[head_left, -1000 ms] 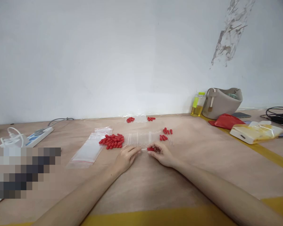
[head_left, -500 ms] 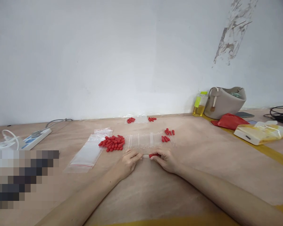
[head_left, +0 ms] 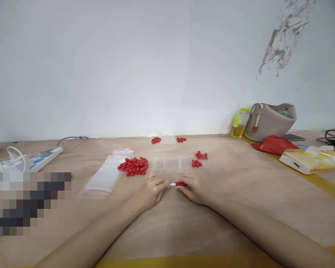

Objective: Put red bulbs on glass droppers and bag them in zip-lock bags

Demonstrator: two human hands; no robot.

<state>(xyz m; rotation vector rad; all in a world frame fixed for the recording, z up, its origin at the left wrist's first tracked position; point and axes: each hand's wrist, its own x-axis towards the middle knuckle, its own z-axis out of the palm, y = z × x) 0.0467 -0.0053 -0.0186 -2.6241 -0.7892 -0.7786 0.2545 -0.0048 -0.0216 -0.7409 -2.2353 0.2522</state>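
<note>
Head view: two bare forearms reach in from the near edge of a brown-covered surface [head_left: 173,227], whose far edge meets a pale wall [head_left: 128,67].
Left hand: the left hand [head_left: 154,190] pinches a thin clear tube [head_left: 172,184] between thumb and fingers, only a short length showing.
Right hand: the right hand [head_left: 194,189] pinches a red bulb [head_left: 181,184] that lies in line with the tube, its end meeting the tube in the gap between the hands.
Tube row: just beyond the hands, toward the far edge, many clear tubes [head_left: 169,164] lie side by side, pointing away from the person.
Red pile: a heap of red bulbs [head_left: 134,166] touches the row's left end.
Right of the row: several bulb-topped tubes [head_left: 203,158] lie in a loose cluster.
Plastic bags: flat clear bags [head_left: 103,176] with red lines lie left of the heap.
Far edge: two small groups of red pieces [head_left: 156,140] lie beside clear plastic [head_left: 168,140].
Far right: a yellow-capped bottle [head_left: 238,124] stands beside a grey handbag [head_left: 268,123], with a red packet [head_left: 275,145] and a white-and-yellow pack [head_left: 312,160] nearer.
Left side: a power strip [head_left: 46,159] lies behind a pixelated patch.
</note>
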